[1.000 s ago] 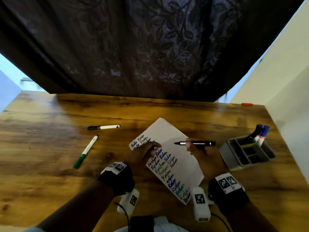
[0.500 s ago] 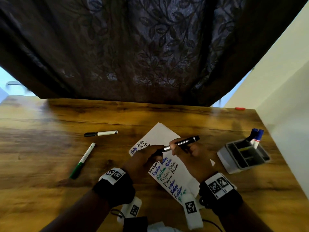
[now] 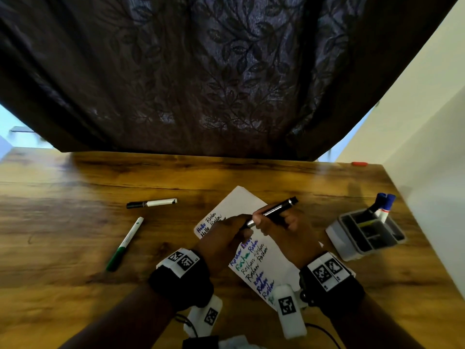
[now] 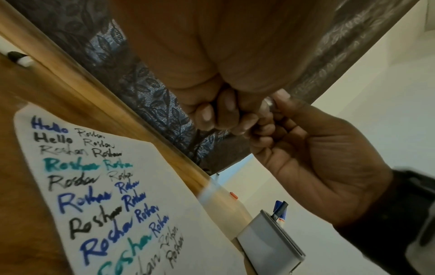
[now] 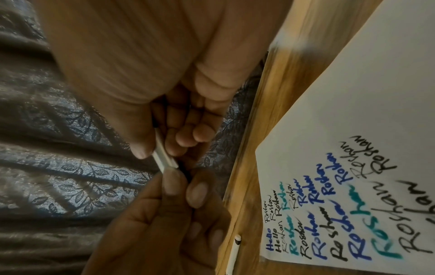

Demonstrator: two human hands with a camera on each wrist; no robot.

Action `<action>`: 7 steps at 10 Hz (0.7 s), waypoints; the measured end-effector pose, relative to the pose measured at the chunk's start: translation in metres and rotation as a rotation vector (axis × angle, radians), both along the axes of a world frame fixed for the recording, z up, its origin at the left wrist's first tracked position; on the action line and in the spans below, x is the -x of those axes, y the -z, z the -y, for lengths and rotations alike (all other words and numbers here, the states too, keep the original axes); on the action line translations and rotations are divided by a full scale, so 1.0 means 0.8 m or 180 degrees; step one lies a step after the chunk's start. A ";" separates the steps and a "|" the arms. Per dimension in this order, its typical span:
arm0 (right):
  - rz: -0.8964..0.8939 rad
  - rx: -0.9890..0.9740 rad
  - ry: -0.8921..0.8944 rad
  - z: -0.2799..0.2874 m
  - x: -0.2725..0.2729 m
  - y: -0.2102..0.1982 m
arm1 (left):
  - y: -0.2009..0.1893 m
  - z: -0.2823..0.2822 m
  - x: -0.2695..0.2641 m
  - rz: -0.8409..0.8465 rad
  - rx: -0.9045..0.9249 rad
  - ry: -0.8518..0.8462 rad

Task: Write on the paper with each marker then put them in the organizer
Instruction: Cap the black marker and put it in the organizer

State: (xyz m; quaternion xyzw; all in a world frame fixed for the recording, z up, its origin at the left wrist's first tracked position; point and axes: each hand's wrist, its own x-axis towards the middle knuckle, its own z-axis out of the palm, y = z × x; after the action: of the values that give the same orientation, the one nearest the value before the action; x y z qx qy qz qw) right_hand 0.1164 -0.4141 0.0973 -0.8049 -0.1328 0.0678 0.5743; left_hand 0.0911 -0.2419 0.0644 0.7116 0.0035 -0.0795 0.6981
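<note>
Both hands meet above the written-on paper (image 3: pixel 251 205) at the middle of the wooden table (image 3: pixel 75 243). The right hand (image 3: pixel 284 230) has its fingers curled round the barrel of a black marker (image 3: pixel 273 212), which slants up toward 2 o'clock. The left hand (image 3: pixel 224 235) pinches the marker's lower end between thumb and fingertips, just where the silver band shows; whether a cap sits there cannot be told. The paper carries lines of blue, black and green handwriting.

At 9 o'clock from the hands lie two more markers, well apart from the paper: a black-capped white marker (image 3: pixel 151 203) lying nearly level, and a green-capped marker (image 3: pixel 124 244) slanting below it. At 3 o'clock stands the grey organizer (image 3: pixel 342 239), with blue-capped markers (image 3: pixel 386 201) upright in its far compartment. A dark leaf-patterned curtain (image 3: pixel 226 71) hangs behind the table.
</note>
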 end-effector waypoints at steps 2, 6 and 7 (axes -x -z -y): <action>0.0313 -0.0220 -0.0086 0.012 0.000 -0.010 | -0.041 0.010 -0.002 -0.0141 -0.0630 0.0128; -0.1045 -0.1666 0.0259 0.048 0.022 0.012 | -0.027 -0.008 0.009 0.0714 -0.1950 0.0988; -0.0827 -0.1324 0.0454 0.075 0.026 0.010 | -0.025 -0.007 0.013 0.0757 -0.2054 0.0910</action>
State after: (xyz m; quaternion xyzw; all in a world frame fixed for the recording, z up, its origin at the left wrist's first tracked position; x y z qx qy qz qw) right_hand 0.0960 -0.4743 0.0896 -0.6614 -0.0119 0.1012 0.7431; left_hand 0.0810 -0.2365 0.0844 0.8926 -0.1523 -0.0878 0.4152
